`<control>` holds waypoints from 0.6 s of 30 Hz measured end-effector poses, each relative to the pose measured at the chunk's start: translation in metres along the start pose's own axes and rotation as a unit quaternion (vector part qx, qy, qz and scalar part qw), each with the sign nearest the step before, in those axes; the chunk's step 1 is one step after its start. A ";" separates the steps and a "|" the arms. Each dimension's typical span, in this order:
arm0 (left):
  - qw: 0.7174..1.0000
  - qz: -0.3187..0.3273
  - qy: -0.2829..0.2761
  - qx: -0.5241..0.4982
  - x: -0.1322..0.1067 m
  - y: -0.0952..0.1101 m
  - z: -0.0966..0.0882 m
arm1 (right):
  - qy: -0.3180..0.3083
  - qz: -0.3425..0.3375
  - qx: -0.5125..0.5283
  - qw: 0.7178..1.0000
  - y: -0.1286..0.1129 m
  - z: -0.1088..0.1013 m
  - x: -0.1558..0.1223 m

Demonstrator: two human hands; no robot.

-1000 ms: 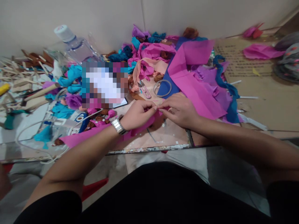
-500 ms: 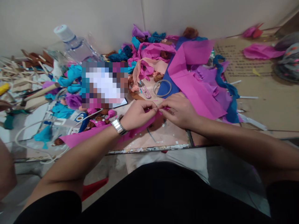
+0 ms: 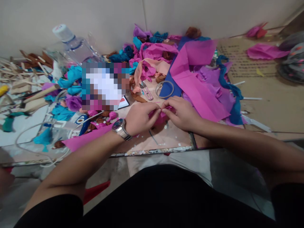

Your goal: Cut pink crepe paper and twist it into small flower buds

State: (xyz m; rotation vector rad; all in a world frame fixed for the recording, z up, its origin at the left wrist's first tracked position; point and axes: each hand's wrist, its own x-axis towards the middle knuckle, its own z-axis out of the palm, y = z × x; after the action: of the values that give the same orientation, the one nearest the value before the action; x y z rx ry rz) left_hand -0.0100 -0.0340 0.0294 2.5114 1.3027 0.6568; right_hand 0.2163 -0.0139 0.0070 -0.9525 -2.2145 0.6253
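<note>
Pink paper (image 3: 162, 119), thin and crumpled, low over the near middle of the bench (image 3: 175, 140). Pinches it with the left hand (image 3: 142, 116), thumb to forefinger, and just beside that with the right hand (image 3: 182, 111), thumb and forefinger likewise together; brings the tips of both hands almost to touching. Cannot tell how the left hand's remaining fingers lie, hidden behind. Wears a steel watch (image 3: 121, 128) on the left wrist.

Just beyond the hands, pink-handled snips (image 3: 147, 92); to their right, a grey ring (image 3: 156, 91), partly over a blue sheet (image 3: 167, 88). Farther right, a broad pink sheet (image 3: 199, 87), bent, beside purple paper (image 3: 210, 76) and a teal strip (image 3: 234, 92); past these, brown cardboard (image 3: 268, 104) with printed lines.

Left of the hands, a phone (image 3: 123, 102), mostly blurred out; far left, a white-capped bottle (image 3: 78, 49) and heaped sticks (image 3: 14, 74); near left, a looped white cable (image 3: 19, 136).
</note>
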 end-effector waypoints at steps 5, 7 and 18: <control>0.997 0.032 0.003 0.071 -0.002 -0.001 0.004 | -0.004 0.009 0.018 1.000 0.000 0.001 0.000; 0.995 0.045 -0.001 0.085 -0.002 -0.001 0.004 | -0.007 0.008 0.020 1.000 0.000 0.001 0.001; 0.997 0.046 -0.002 0.057 -0.003 -0.002 0.008 | -0.042 0.026 -0.008 0.999 -0.004 -0.001 0.001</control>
State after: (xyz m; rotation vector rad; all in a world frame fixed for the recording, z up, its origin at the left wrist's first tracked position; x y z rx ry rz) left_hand -0.0095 -0.0356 0.0207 2.6753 1.2643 0.6129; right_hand 0.2147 -0.0157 0.0104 -1.0125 -2.2767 0.6838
